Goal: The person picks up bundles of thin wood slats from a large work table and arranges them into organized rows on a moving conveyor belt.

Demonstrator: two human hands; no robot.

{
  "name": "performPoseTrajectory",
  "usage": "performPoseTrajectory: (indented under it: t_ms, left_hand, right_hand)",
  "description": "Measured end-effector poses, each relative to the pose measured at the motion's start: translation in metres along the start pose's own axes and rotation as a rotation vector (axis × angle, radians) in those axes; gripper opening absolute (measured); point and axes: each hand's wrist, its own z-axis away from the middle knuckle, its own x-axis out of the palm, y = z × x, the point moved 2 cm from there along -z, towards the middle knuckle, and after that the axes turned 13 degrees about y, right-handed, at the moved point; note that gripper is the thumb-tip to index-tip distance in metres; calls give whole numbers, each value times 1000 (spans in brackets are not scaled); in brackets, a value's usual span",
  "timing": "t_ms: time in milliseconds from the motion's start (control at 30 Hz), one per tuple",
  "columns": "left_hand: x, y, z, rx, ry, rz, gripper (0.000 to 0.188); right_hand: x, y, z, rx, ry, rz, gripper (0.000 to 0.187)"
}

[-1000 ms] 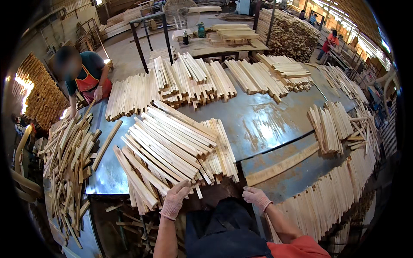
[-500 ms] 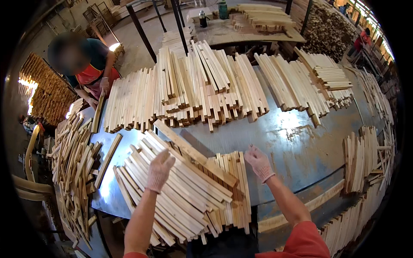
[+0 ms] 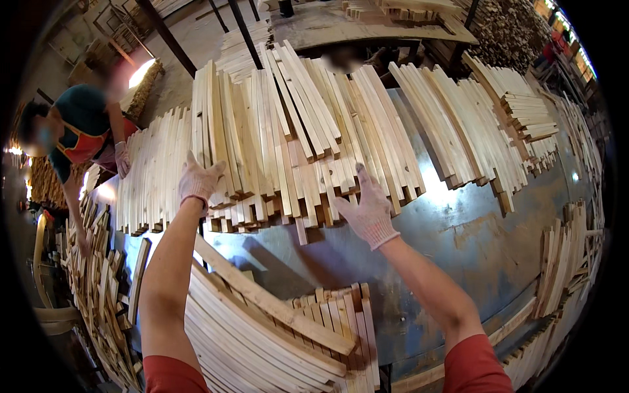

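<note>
Both my arms reach forward over the metal table to a wide stack of pale wooden strips. My left hand, in a light knit glove, is over the near ends at the left part of the stack, fingers apart. My right hand, gloved alike, spreads its thumb and fingers at the front ends on the right part. Neither hand visibly grips a strip. Closer to me, between my forearms, lies a fanned pile of strips, with a thicker board slanting across it. Beside it is a short row of strips.
A person in a red apron leans over the left end, near a jumble of loose strips. More strip stacks lie at the right. The bare metal tabletop shows between. Behind stands a wooden bench.
My hands have moved forward from above the near pile to the far stack. The view has shifted forward too. The other person now leans lower, reaching into the loose strips.
</note>
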Motion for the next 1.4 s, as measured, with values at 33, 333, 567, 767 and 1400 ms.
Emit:
performPoseTrajectory:
  t_ms: [33, 333, 567, 767, 1400]
  left_hand:
    - [9, 5, -9, -27, -20, -9, 108]
    - [20, 49, -17, -153, -33, 478, 94]
    - [66, 80, -50, 179, 152, 108, 82]
    - [66, 187, 11, 142, -134, -93, 73]
    - [55, 109, 174, 423, -2, 193, 78]
  right_hand:
    - [8, -4, -15, -22, 12, 24, 102]
    - [89, -10, -110, -128, 160, 114, 103]
    - [98, -14, -106, -133, 151, 49, 105]
    - [96, -9, -107, -159, 155, 63, 107]
    - [34, -5, 21, -209, 207, -61, 88]
